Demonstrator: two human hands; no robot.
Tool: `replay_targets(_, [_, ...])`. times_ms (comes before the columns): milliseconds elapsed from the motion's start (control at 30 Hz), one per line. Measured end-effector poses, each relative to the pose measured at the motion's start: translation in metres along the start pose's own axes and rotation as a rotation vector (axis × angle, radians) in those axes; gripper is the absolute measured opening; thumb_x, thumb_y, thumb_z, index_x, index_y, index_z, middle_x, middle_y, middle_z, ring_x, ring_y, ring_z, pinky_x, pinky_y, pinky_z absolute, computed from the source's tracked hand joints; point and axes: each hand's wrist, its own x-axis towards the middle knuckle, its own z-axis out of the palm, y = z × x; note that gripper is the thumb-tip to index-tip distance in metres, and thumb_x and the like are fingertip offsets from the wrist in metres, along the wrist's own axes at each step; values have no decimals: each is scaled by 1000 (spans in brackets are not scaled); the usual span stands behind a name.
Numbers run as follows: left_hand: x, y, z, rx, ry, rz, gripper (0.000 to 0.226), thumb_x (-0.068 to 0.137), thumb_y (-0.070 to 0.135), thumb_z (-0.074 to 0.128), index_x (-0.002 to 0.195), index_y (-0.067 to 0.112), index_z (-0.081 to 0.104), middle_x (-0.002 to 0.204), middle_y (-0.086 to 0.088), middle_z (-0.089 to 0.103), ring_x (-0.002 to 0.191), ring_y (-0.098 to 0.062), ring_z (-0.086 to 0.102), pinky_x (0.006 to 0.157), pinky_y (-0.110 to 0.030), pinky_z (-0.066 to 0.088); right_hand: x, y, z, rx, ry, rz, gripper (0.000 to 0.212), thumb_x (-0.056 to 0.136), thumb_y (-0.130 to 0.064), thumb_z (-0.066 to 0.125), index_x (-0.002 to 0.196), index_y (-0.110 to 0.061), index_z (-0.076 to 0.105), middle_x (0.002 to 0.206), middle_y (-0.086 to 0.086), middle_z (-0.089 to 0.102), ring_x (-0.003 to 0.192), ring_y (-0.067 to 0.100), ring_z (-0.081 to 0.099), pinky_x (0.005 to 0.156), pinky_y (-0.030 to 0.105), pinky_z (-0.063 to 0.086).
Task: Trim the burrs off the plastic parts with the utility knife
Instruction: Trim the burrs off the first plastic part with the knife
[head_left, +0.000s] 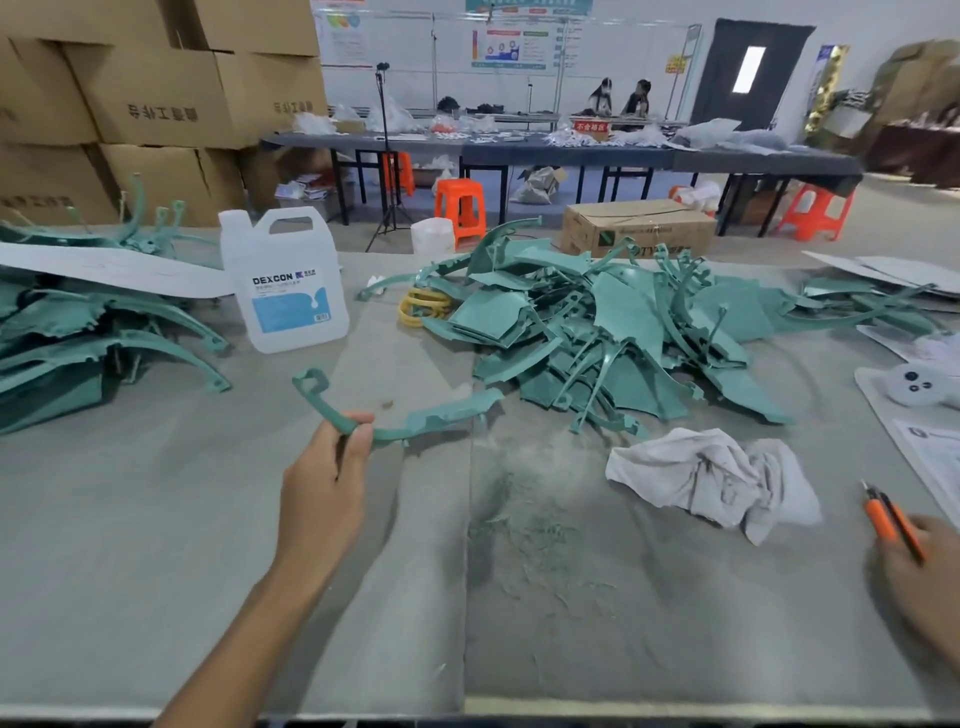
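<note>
My left hand (324, 475) grips a curved teal plastic part (415, 420) near its middle, holding it just above the grey table (156, 545). Its hooked end points up and left, its wider end toward a big heap of teal parts (613, 332). At the right edge my right hand (922, 577) holds an orange utility knife (891, 519), blade end pointing up and away. Another pile of teal parts (88, 322) lies at the left. Teal shavings (540, 540) are scattered on the table between my hands.
A clear jug labelled DEXCON (285, 280) stands at the back left. A crumpled white rag (711, 478) lies right of centre. Yellow rings (423, 307) sit by the heap. Papers and a white controller (917, 387) are at the right. Cardboard boxes (156, 104) stack behind.
</note>
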Motion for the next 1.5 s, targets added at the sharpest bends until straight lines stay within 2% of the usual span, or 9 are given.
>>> replay_targets(133, [-26, 0, -20, -37, -2, -12, 19, 104, 39, 49, 116, 40, 64, 100, 20, 71, 90, -1, 65, 76, -32, 52, -4, -7, -9, 44, -12, -24, 42, 103, -35, 49, 118, 2, 63, 91, 30, 63, 87, 47, 61, 82, 60, 50])
replay_targets(300, [-55, 2, -16, 66, -84, 43, 23, 101, 43, 49, 118, 51, 62, 73, 15, 66, 59, -1, 56, 54, -24, 42, -45, -44, -15, 221, 53, -106, 42, 101, -37, 53, 134, -12, 56, 112, 29, 61, 104, 46, 61, 87, 62, 49])
replay_targets(500, [-95, 0, 9, 299, -226, 437, 32, 93, 41, 53, 112, 27, 74, 106, 11, 72, 89, -12, 66, 79, -25, 51, -149, -115, -5, 496, -233, -415, 42, 91, -39, 68, 115, -64, 46, 79, -15, 70, 56, 14, 67, 53, 43, 57])
replay_targets(633, [-110, 5, 22, 324, -285, 647, 44, 84, 49, 61, 114, 19, 76, 96, 5, 71, 83, -17, 64, 78, -30, 50, -179, -145, 34, 484, -445, -553, 40, 96, -45, 61, 130, -56, 42, 75, -14, 66, 58, 3, 61, 58, 27, 51])
replay_targets(700, [-107, 9, 23, 380, -469, 550, 75, 77, 76, 54, 128, 22, 66, 113, 8, 68, 101, -12, 59, 92, -24, 41, -183, -156, 46, 467, -494, -600, 41, 99, -47, 56, 137, -47, 43, 85, -16, 65, 69, -2, 60, 66, 23, 46])
replay_targets(800, [-94, -2, 18, 454, -705, 247, 118, 53, 106, 29, 151, 40, 32, 151, 27, 29, 139, 0, 26, 116, -19, 13, -183, -166, 52, 446, -519, -671, 43, 102, -37, 53, 144, -44, 42, 81, -16, 64, 72, 1, 61, 65, 23, 46])
replay_targets(1067, [-59, -24, 32, 530, -723, 104, 111, 73, 100, 12, 161, 33, 8, 165, 17, -4, 143, 8, -16, 121, -31, 0, -172, -162, 47, 418, -620, -841, 41, 106, -27, 50, 139, -49, 41, 90, -36, 58, 81, -6, 57, 70, 11, 39])
replay_targets(1400, [-56, -30, 40, 595, -728, 100, 118, 67, 104, 11, 161, 32, 9, 166, 18, -5, 143, 9, -16, 121, -33, 1, -164, -158, 36, 236, -681, -916, 22, 104, -36, 53, 124, -44, 53, 88, -26, 61, 79, 0, 58, 67, 14, 41])
replay_targets(1500, [-56, -31, 41, 602, -728, 94, 118, 66, 104, 10, 161, 34, 9, 165, 19, -5, 142, 10, -16, 122, -33, 1, -161, -158, 37, 171, -689, -930, 21, 104, -44, 51, 124, -39, 56, 90, -18, 66, 83, 2, 61, 76, 27, 50])
